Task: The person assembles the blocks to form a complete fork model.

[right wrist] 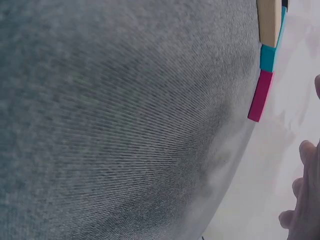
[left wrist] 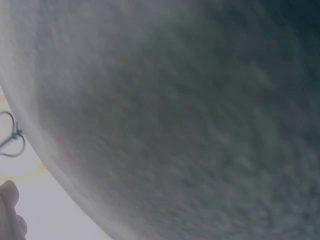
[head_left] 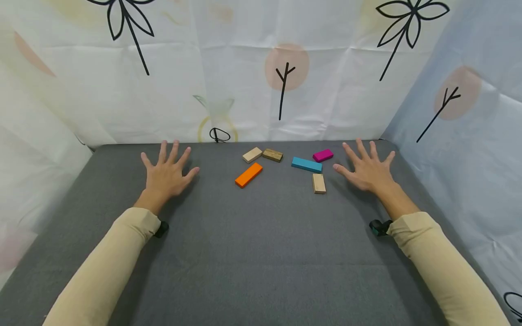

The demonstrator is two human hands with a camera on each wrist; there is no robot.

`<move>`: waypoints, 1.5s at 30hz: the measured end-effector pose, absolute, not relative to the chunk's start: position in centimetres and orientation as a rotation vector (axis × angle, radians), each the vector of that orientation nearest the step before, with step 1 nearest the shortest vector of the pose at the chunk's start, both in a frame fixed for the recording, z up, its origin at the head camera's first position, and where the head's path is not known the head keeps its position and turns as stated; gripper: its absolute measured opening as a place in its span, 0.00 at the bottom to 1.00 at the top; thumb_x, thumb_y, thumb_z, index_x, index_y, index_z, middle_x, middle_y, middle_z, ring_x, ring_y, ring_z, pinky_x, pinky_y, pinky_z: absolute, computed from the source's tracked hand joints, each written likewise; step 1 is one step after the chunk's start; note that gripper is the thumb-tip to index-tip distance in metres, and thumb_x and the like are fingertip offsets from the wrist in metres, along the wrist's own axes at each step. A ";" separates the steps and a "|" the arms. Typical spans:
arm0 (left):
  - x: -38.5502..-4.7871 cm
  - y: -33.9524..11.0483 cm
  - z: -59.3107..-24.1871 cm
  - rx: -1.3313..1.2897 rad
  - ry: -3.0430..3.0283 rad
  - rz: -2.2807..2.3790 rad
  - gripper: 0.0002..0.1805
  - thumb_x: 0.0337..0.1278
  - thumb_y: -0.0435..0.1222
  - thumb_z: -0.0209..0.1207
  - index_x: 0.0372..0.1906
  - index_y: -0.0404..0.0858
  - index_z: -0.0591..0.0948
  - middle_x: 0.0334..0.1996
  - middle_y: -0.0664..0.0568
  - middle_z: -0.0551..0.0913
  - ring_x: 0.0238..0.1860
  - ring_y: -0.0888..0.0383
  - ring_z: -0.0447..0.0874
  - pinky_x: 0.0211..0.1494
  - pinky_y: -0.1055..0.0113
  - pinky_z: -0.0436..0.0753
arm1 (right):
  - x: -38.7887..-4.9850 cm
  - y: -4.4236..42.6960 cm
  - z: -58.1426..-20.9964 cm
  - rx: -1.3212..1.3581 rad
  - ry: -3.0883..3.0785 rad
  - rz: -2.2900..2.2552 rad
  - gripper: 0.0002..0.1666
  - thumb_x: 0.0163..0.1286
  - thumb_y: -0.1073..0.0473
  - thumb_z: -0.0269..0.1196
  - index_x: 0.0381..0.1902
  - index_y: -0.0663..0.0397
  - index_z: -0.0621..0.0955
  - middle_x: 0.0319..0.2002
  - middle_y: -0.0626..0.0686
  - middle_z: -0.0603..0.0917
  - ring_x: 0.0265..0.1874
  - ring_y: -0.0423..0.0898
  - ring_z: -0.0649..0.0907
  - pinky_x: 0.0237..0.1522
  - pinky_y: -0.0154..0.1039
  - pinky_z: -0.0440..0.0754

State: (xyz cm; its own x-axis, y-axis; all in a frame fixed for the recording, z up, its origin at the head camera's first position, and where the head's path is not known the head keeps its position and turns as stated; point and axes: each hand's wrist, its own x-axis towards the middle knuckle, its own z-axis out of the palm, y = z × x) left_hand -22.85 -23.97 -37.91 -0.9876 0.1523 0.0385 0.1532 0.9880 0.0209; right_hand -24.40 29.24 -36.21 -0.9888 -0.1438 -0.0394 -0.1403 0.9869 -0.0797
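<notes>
In the head view my left hand [head_left: 166, 175] is at the left with fingers spread, holding nothing. My right hand [head_left: 370, 171], also spread and holding nothing, is at the right. Several small wooden blocks lie between them: a long orange block [head_left: 248, 175], a pale wood block [head_left: 252, 155], a brown wood block [head_left: 272, 155], a long blue block [head_left: 306, 164], a magenta block [head_left: 323, 155] and a second pale wood block [head_left: 319, 184]. Nearest the right hand is the magenta block [right wrist: 260, 96]. Only fingertips [left wrist: 10, 192] show in the left wrist view.
A grey cloth-covered table [head_left: 244, 253] lies under the hands and blocks. Behind it hangs a white curtain [head_left: 236, 59] printed with plants, and more curtain [head_left: 469, 158] runs down the right side. Each wrist carries a dark strapped device [head_left: 380, 227].
</notes>
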 end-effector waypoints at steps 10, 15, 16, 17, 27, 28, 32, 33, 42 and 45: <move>-23.0 -20.9 -38.0 -0.382 -3.078 -0.022 0.42 0.72 0.64 0.40 0.81 0.48 0.50 0.81 0.44 0.38 0.79 0.41 0.27 0.65 0.24 0.31 | -23.4 28.4 -36.2 -0.345 3.074 -0.076 0.52 0.71 0.22 0.42 0.82 0.42 0.47 0.80 0.62 0.39 0.75 0.70 0.40 0.57 0.81 0.24; -22.9 -19.6 -38.2 -0.455 -3.075 -0.012 0.41 0.72 0.63 0.41 0.81 0.49 0.51 0.81 0.45 0.38 0.79 0.41 0.29 0.66 0.24 0.33 | -23.0 27.8 -36.3 -0.418 3.062 -0.062 0.51 0.72 0.24 0.43 0.81 0.42 0.48 0.80 0.61 0.40 0.76 0.69 0.41 0.59 0.81 0.28; -22.9 -19.4 -38.2 -0.471 -3.077 -0.003 0.41 0.72 0.63 0.41 0.81 0.49 0.51 0.81 0.46 0.38 0.79 0.42 0.29 0.66 0.24 0.33 | -22.9 27.7 -36.4 -0.438 3.060 -0.057 0.50 0.72 0.24 0.43 0.81 0.42 0.48 0.80 0.60 0.40 0.76 0.69 0.42 0.59 0.81 0.29; -22.8 -19.1 -38.2 -0.484 -3.081 0.000 0.41 0.72 0.62 0.41 0.81 0.49 0.51 0.81 0.46 0.38 0.79 0.42 0.28 0.67 0.24 0.33 | -22.8 27.6 -36.4 -0.462 3.058 -0.048 0.50 0.72 0.25 0.44 0.81 0.42 0.49 0.80 0.59 0.41 0.76 0.68 0.43 0.60 0.81 0.30; -22.4 -16.9 -38.7 -0.677 -3.089 -0.005 0.40 0.71 0.63 0.43 0.80 0.51 0.53 0.81 0.48 0.42 0.80 0.43 0.33 0.69 0.26 0.38 | -22.2 26.6 -37.2 -0.704 3.002 -0.004 0.47 0.74 0.29 0.47 0.80 0.47 0.54 0.79 0.59 0.51 0.76 0.65 0.50 0.66 0.76 0.36; -22.3 -16.8 -38.7 -0.702 -3.096 -0.013 0.40 0.71 0.63 0.43 0.80 0.51 0.53 0.81 0.48 0.42 0.80 0.44 0.33 0.69 0.27 0.38 | -22.1 26.6 -37.3 -0.719 2.997 0.000 0.47 0.74 0.30 0.47 0.80 0.48 0.54 0.79 0.59 0.51 0.76 0.65 0.51 0.66 0.75 0.36; -22.2 -16.3 -38.9 -0.799 -3.124 -0.039 0.38 0.73 0.61 0.43 0.80 0.52 0.53 0.81 0.49 0.43 0.80 0.44 0.34 0.69 0.27 0.40 | -21.8 26.4 -37.5 -0.792 2.987 0.012 0.45 0.75 0.33 0.50 0.80 0.50 0.56 0.78 0.58 0.55 0.76 0.64 0.53 0.69 0.72 0.39; -22.2 -16.2 -38.9 -0.818 -3.132 -0.051 0.37 0.73 0.61 0.43 0.80 0.53 0.53 0.81 0.49 0.43 0.80 0.44 0.34 0.70 0.28 0.40 | -21.7 26.4 -37.6 -0.808 2.987 0.005 0.45 0.75 0.34 0.51 0.79 0.51 0.57 0.78 0.58 0.55 0.76 0.64 0.54 0.69 0.71 0.40; -22.1 -15.8 -39.1 -0.894 -3.136 -0.094 0.33 0.74 0.57 0.46 0.78 0.53 0.61 0.80 0.47 0.45 0.79 0.42 0.38 0.70 0.28 0.45 | -21.5 26.3 -37.7 -0.847 2.963 -0.034 0.37 0.77 0.40 0.53 0.76 0.51 0.65 0.77 0.60 0.58 0.76 0.63 0.55 0.69 0.71 0.47; -22.1 -15.8 -39.1 -0.895 -3.142 -0.091 0.32 0.75 0.57 0.46 0.78 0.53 0.60 0.80 0.47 0.44 0.79 0.42 0.39 0.70 0.29 0.47 | -21.5 26.3 -37.8 -0.842 2.953 -0.053 0.36 0.77 0.41 0.53 0.75 0.52 0.66 0.76 0.62 0.58 0.75 0.64 0.54 0.69 0.71 0.49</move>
State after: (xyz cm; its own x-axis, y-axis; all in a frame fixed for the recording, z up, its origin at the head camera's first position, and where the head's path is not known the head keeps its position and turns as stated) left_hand -22.13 -15.76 -39.10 -0.8426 0.5280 -0.1064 0.5209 0.8491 0.0880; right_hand -21.48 26.32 -37.76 -0.8475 -0.5277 -0.0581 -0.5253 0.8493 -0.0521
